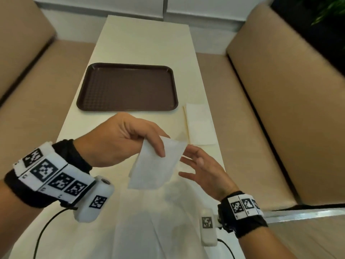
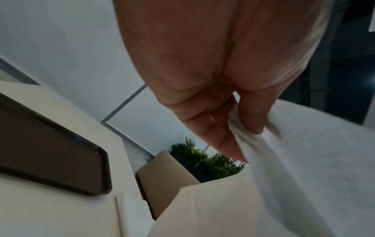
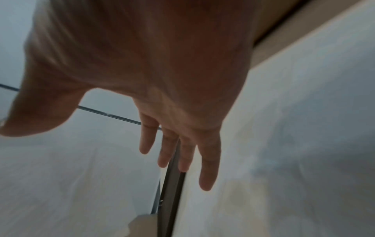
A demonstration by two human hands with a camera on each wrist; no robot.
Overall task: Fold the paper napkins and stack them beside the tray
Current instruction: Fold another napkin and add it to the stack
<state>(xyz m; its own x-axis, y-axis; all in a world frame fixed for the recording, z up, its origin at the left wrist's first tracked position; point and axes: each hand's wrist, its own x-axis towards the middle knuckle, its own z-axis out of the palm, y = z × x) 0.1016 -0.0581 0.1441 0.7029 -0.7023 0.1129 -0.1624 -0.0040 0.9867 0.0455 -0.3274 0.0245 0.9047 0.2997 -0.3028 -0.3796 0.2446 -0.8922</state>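
A folded white napkin (image 1: 155, 165) hangs above the near part of the table, and my left hand (image 1: 149, 144) pinches its upper edge between thumb and fingers. The left wrist view shows the same napkin (image 2: 304, 160) draped from those fingers (image 2: 223, 141). My right hand (image 1: 194, 161) hovers just right of the napkin with its fingers spread and straight, holding nothing; the right wrist view shows it (image 3: 178, 152) the same way. A brown tray (image 1: 128, 86) lies in the middle of the table. To its right lies a folded napkin (image 1: 200, 124), flat on the table.
The cream table (image 1: 141, 38) runs away from me between two beige bench seats (image 1: 280, 90). Unfolded white napkin sheets (image 1: 158, 221) lie at the table's near edge. Dark plants (image 2: 209, 160) stand beyond the right bench.
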